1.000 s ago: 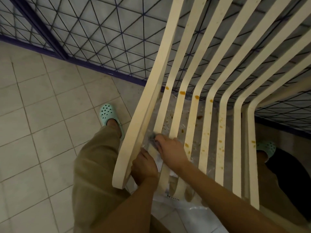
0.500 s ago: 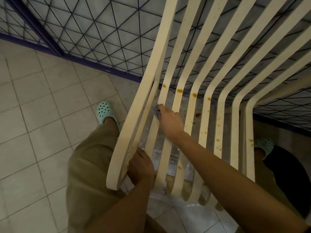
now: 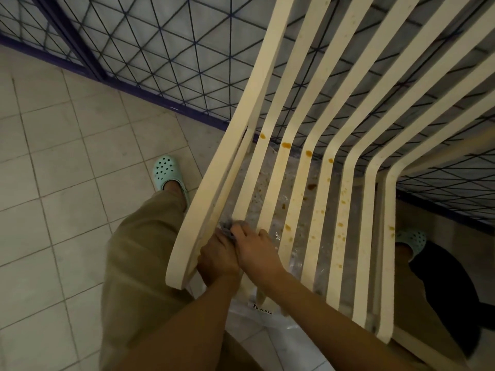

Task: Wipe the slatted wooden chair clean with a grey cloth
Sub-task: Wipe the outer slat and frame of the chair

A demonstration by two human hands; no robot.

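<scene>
The slatted wooden chair point(image 3: 345, 167) fills the right half of the view, pale cream, with orange-brown stains on several seat slats. My right hand point(image 3: 254, 250) grips the grey cloth point(image 3: 227, 228) and presses it on the second slat from the left, near the seat's front end. Only a small crumpled bit of the cloth shows past my fingers. My left hand point(image 3: 218, 259) holds the front part of the seat just left of my right hand, beside the thick outer side rail, its fingers curled around wood.
A clear plastic sheet point(image 3: 281, 333) lies on the tiled floor point(image 3: 53, 183) under the chair. A blue metal grille point(image 3: 160, 49) stands behind it. My feet in mint clogs point(image 3: 166, 171) flank the chair; my left leg in khaki trousers is against the side rail.
My right hand has slid the cloth back down the slat toward the seat's front, after having gone up it half a second ago. My left hand has kept its hold.
</scene>
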